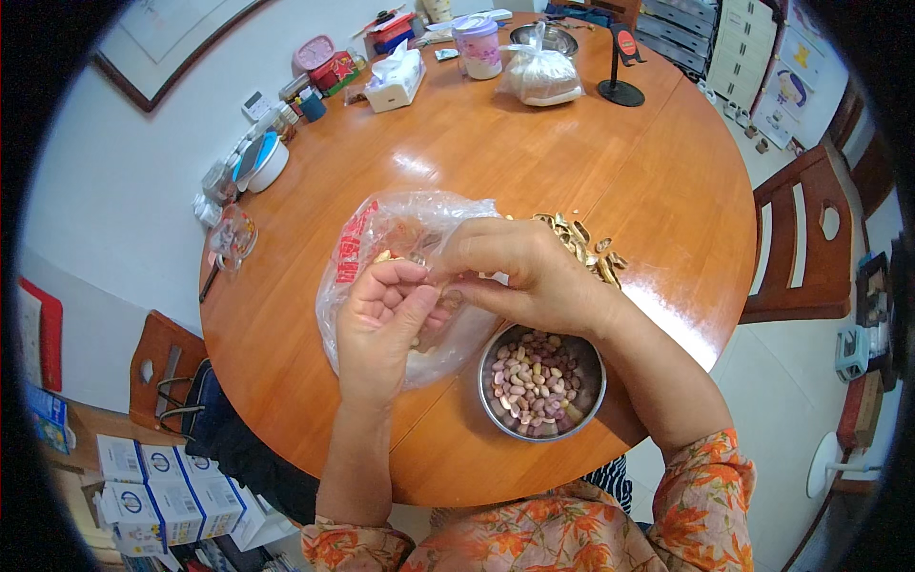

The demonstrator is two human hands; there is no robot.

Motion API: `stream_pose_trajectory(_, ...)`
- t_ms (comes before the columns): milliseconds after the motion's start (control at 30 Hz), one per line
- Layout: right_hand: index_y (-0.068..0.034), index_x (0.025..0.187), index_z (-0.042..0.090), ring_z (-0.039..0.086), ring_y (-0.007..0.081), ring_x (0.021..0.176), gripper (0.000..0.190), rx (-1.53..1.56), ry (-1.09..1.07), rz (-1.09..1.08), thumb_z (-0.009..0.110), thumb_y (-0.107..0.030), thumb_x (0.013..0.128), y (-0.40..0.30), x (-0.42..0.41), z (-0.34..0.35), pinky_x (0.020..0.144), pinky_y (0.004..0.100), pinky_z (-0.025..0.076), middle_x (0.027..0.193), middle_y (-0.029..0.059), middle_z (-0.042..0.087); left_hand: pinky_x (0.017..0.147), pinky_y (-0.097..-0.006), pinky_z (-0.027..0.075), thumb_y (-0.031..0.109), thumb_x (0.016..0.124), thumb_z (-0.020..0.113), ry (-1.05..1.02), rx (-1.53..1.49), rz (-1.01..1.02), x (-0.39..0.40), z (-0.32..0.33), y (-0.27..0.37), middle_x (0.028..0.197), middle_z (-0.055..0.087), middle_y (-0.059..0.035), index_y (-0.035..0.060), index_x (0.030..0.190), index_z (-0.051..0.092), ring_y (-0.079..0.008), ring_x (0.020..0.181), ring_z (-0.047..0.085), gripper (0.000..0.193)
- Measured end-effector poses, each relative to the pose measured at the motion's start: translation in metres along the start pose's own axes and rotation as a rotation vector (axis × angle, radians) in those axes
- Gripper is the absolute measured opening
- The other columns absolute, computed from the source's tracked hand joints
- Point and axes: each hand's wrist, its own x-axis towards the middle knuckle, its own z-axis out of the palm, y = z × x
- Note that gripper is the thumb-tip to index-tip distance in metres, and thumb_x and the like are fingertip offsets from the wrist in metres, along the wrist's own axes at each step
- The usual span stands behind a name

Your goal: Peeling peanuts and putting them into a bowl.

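Observation:
My left hand (382,314) and my right hand (529,268) meet fingertip to fingertip over a clear plastic bag (336,307) with red printing. Whatever may be pinched between the fingertips is too small and covered to make out. Just beyond my left fingers a pale peanut pod (384,256) shows against the bag. Below my right wrist stands a round metal bowl (602,390), holding many shelled peanuts (536,379) with pinkish skins. Past my right hand lies a loose heap of split peanut shells (582,243), partly covered by that hand.
Across the round wooden table (643,164) stand a tissue box (395,89), a lidded purple cup (477,50), a tied plastic bag (543,75) and a black phone stand (620,89). At the left edge are a glass bowl (234,232) and a blue-lidded container (268,168). A wooden chair (808,243) stands right.

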Motion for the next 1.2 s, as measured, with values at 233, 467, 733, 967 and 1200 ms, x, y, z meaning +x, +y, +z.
stream_pose_trajectory(233, -0.004, 0.103, 0.072, 0.065, 0.0181, 0.088, 0.017, 0.251, 0.033, 0.25, 0.074, -0.007, 0.086, -0.002, -0.003, 0.002, 0.076, 0.0325, 0.052, 0.094, 0.0068, 0.069, 0.074, -0.028, 0.057, 0.016, 0.103, 0.055, 0.019, -0.028, 0.009, 0.002, 0.007, -0.001, 0.101, 0.068, -0.0083, -0.0002, 0.118, 0.06, -0.0157, 0.083, 0.067, 0.023)
stream_pose_trajectory(467, -0.003, 0.1, 0.071, 0.061, 0.0189, 0.091, 0.016, 0.163, 0.014, 0.132, 0.074, -0.008, 0.084, -0.01, 0.001, -0.002, 0.078, 0.0316, 0.049, 0.092, 0.0073, 0.063, 0.073, -0.0296, 0.057, 0.023, 0.104, 0.054, -0.096, -0.183, -0.128, -0.005, 0.002, -0.005, 0.103, 0.069, -0.0076, -0.0011, 0.125, 0.059, -0.0151, 0.081, 0.067, 0.032)
stream_pose_trajectory(733, 0.0, 0.095, 0.068, 0.063, 0.0223, 0.08, 0.015, 0.217, 0.057, 0.039, 0.073, -0.008, 0.084, -0.001, -0.001, 0.002, 0.072, 0.0335, 0.05, 0.087, 0.0105, 0.064, 0.07, -0.025, 0.053, 0.024, 0.102, 0.059, -0.075, 0.04, -0.004, -0.005, 0.007, -0.007, 0.099, 0.069, -0.0048, -0.0008, 0.122, 0.061, -0.0099, 0.08, 0.064, 0.032)
stream_pose_trajectory(967, 0.0, 0.088, 0.064, 0.062, 0.0282, 0.077, 0.012, 0.105, 0.095, -0.009, 0.072, -0.007, 0.082, -0.008, 0.001, 0.0, 0.067, 0.0364, 0.049, 0.082, 0.0124, 0.061, 0.071, -0.025, 0.051, 0.016, 0.1, 0.063, 0.024, 0.564, 0.312, -0.007, 0.018, 0.005, 0.091, 0.07, -0.0058, -0.003, 0.109, 0.068, -0.0106, 0.08, 0.063, 0.022)
stream_pose_trajectory(1200, 0.0, 0.087, 0.064, 0.061, 0.032, 0.076, 0.012, 0.016, 0.159, 0.008, 0.072, -0.008, 0.082, -0.008, -0.001, 0.004, 0.065, 0.0391, 0.048, 0.081, 0.0136, 0.06, 0.069, -0.0271, 0.052, 0.019, 0.102, 0.059, 0.019, 0.798, 0.544, -0.002, 0.024, 0.007, 0.091, 0.07, -0.0071, -0.0052, 0.107, 0.068, -0.0136, 0.078, 0.064, 0.026)
